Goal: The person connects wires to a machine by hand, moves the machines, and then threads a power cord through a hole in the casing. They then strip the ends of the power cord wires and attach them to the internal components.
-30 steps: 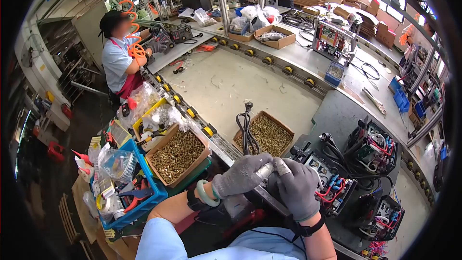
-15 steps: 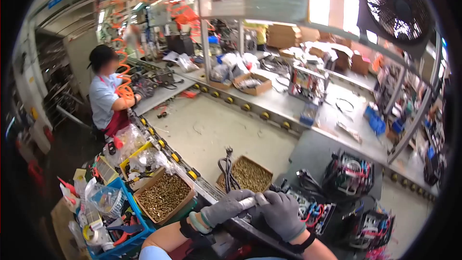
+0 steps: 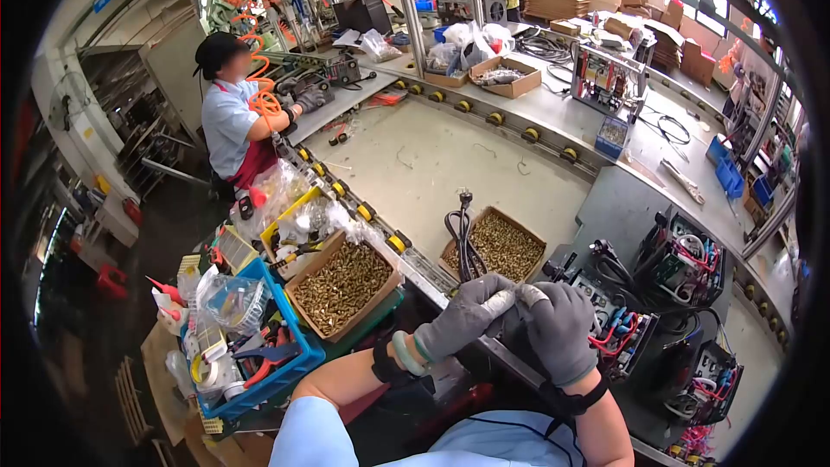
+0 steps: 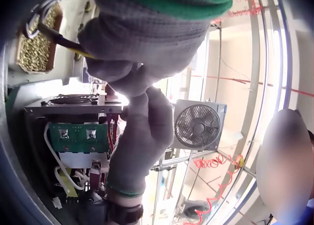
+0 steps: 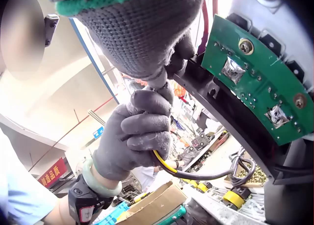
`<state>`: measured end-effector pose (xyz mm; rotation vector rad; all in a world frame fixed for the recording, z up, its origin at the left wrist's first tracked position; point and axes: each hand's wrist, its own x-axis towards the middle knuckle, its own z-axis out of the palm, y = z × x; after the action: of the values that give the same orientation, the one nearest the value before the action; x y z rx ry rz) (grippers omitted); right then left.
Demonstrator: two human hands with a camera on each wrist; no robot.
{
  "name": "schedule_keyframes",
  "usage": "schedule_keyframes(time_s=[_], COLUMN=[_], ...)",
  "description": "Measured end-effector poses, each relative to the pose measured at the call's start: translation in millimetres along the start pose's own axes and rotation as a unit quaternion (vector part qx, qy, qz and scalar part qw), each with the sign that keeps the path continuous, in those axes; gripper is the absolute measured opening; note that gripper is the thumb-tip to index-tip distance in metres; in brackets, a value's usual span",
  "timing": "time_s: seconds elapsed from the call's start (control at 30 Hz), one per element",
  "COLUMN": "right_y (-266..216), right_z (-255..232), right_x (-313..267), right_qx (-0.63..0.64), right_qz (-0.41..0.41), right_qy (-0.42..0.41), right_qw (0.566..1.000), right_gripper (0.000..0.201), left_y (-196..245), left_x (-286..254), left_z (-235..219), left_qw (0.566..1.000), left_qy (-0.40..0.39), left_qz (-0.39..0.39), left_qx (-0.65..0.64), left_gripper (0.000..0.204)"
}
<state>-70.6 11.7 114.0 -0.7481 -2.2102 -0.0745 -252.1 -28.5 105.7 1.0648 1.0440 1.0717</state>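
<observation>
L grip (image 3: 460, 320) clamped on cable (image 5: 201, 176), R grip (image 3: 564, 335) can't tell; view dipped vs prev

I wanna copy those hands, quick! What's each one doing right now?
Left hand: closed, holding a dark-and-yellow cable.
Right hand: close to the left, but I can't tell if it's holding anything.

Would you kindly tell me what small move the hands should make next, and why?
Perhaps ease the right hand back slightly to check the cable: the left hand grips it, and where the two hands meet, they hide how it continues.
</observation>
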Motion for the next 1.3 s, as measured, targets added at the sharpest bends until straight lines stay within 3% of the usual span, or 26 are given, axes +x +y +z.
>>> schedule_keyframes(time_s=[0.1, 0.2, 0.23, 0.3, 0.4, 0.5, 0.53, 0.6, 0.63, 0.7, 0.77, 0.9, 0.97, 1.0, 1.1, 1.17, 1.23, 1.3], right_y=[1.6, 7.0, 10.1, 12.2, 10.6, 13.3, 10.2, 5.3, 8.0, 11.0, 12.8, 12.8, 13.4, 14.2, 13.8, 12.0, 4.7, 5.2], right_z=[6.9, 2.0, -0.5, -0.8, 5.7, 6.9, 5.0, 2.5, 6.7, 9.3, 10.8, 13.4, 12.8, 15.1, 12.8, 13.3, 8.5, 9.8], right_x=[-1.0, 8.4, 12.9, 22.1, 20.7, 15.3, 15.1, 21.1, 17.7, 20.6, 16.6, 19.3, 19.0, 18.2, 16.7, 19.8, 22.2, 18.9], right_qx=[0.019, 0.073, 0.111, 0.137, 0.161, 0.132, 0.136, 0.077, 0.062, 0.031, 0.003, 0.063, 0.041, 0.048, 0.023, 0.011, -0.027, -0.045], right_qz=[0.023, 0.073, 0.1, 0.112, 0.138, 0.131, 0.137, 0.071, 0.076, 0.01, 0.029, 0.047, 0.043, 0.042, 0.033, 0.001, -0.007, -0.005], right_qy=[0.02, -0.018, -0.053, -0.039, 0.006, -0.028, -0.033, -0.009, -0.018, -0.003, -0.025, 0.01, -0.001, 0.0, -0.008, 0.003, -0.011, -0.019], right_qw=[0.999, 0.994, 0.987, 0.983, 0.977, 0.982, 0.981, 0.994, 0.995, 0.999, 0.999, 0.997, 0.998, 0.998, 0.999, 1.0, 1.0, 0.999], right_gripper=[0.025, 0.018, 0.015, 0.009, 0.009, 0.035, 0.035, 0.05, 0.054, 0.048, 0.042, 0.029, 0.026, 0.026, 0.027, 0.032, 0.033, 0.033], left_y=[-8.4, -4.6, -4.1, 2.9, 11.5, 17.2, 18.6, 14.1, 11.8, 10.7, 9.4, 18.3, 17.2, 13.5, 13.5, 18.0, 25.7, 25.3], left_x=[-0.4, -2.5, -3.4, 0.4, 11.7, 16.1, 16.4, 20.5, 20.9, 22.0, 22.3, 14.4, 13.3, 12.7, 12.0, 14.5, 17.5, 17.9], left_z=[0.8, 6.0, 5.6, 1.5, -10.0, -11.1, -10.4, -14.3, -11.1, -6.1, -7.9, -7.6, -9.6, -7.7, -3.0, -5.3, -13.0, -16.7], left_qw=[0.999, 0.951, 0.953, 0.903, 0.92, 0.911, 0.912, 0.9, 0.903, 0.859, 0.832, 0.822, 0.778, 0.728, 0.697, 0.78, 0.844, 0.874], left_qy=[0.021, 0.079, 0.078, 0.083, 0.042, 0.032, 0.045, 0.052, 0.05, 0.098, 0.09, 0.086, 0.081, 0.096, 0.118, 0.103, 0.058, 0.028], left_qz=[0.027, 0.148, 0.15, 0.141, 0.168, 0.164, 0.178, 0.231, 0.221, 0.301, 0.348, 0.302, 0.27, 0.239, 0.258, 0.254, 0.197, 0.201], left_qx=[0.0, 0.258, 0.252, 0.398, 0.351, 0.377, 0.367, 0.367, 0.364, 0.402, 0.423, 0.475, 0.561, 0.636, 0.658, 0.562, 0.496, 0.441], left_gripper=[0.016, 0.018, 0.018, 0.018, 0.019, 0.02, 0.021, 0.02, 0.02, 0.021, 0.021, 0.019, 0.021, 0.022, 0.019, 0.013, 0.014, 0.014])
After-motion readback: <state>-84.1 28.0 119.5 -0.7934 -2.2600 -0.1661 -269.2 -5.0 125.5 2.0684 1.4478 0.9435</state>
